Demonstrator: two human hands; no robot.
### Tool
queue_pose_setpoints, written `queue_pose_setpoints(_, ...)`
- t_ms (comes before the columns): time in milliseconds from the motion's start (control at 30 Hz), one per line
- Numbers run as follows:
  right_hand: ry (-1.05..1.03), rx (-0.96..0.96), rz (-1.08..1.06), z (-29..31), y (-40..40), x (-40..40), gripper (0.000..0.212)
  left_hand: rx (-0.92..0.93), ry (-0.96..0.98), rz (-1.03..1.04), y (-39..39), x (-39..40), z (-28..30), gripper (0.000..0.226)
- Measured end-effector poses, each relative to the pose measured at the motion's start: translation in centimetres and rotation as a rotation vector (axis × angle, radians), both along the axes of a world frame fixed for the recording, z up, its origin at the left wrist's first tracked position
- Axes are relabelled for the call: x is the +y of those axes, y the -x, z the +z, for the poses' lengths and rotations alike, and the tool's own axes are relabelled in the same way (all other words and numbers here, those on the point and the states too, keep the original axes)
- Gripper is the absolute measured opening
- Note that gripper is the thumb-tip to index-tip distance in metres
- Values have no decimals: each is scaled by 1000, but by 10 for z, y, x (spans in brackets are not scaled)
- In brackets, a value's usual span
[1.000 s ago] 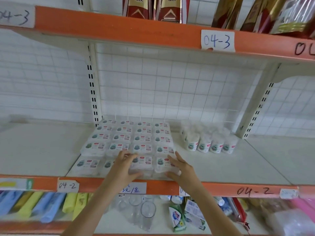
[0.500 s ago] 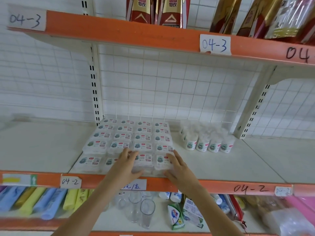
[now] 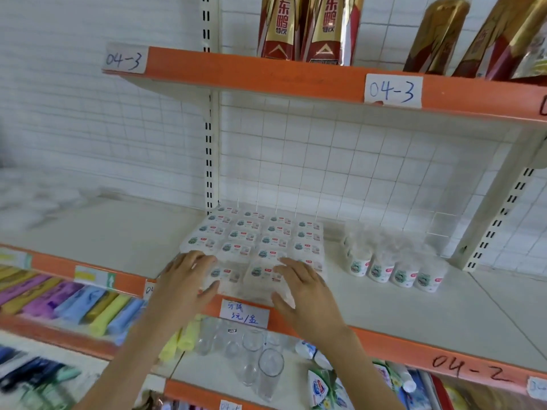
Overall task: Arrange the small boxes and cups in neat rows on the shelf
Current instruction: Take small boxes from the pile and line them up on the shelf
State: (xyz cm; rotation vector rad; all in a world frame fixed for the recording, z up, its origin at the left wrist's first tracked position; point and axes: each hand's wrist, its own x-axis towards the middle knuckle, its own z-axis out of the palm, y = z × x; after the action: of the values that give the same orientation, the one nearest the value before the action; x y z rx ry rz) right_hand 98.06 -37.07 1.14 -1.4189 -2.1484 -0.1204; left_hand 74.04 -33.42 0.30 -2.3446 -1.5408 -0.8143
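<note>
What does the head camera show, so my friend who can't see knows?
Two hands, left hand and right hand, rest flat on the front small boxes, packed in rows on a white shelf. A cluster of cups stands to their right.

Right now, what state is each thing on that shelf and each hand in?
small boxes: flat, packed in tight rows.
cups: upright, clustered beside the boxes, apart from them.
left hand: fingers straight, resting on front boxes.
right hand: fingers straight, resting on front boxes.
</note>
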Motion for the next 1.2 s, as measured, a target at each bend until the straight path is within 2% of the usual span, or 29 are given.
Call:
queue_pose_setpoints(67,-17,-18,89,-5,18,-2,30,55,9,76,18,-20,-4,43)
queue_pose_setpoints(167,39,-58,217,-20,46,-3,24,87,63,169,44,-49,-22,41)
queue_pose_setpoints(333,197,-73,407,-61,104,-7,28,12,272,332,93,-103,-57,29)
queue_pose_setpoints(433,304,-124,546,-82,139,-11,44,-31,355,460,116,-138,-68,38)
queue_pose_setpoints(600,343,-110,730,-97,202,-11,29,-107,455,684,154,-180,-75,47)
queue_pose_setpoints(700,382,-113,787,-97,245,-14,27,-119,393,723,188,-197,-82,41)
queue_pose_setpoints(900,399,-133,856,-96,339,-5,27,-143,424,762,275,-201,-92,37)
queue_pose_setpoints(1200,395,-21,769,-80,463,25,26,-202,349,729,405,-165,-82,39)
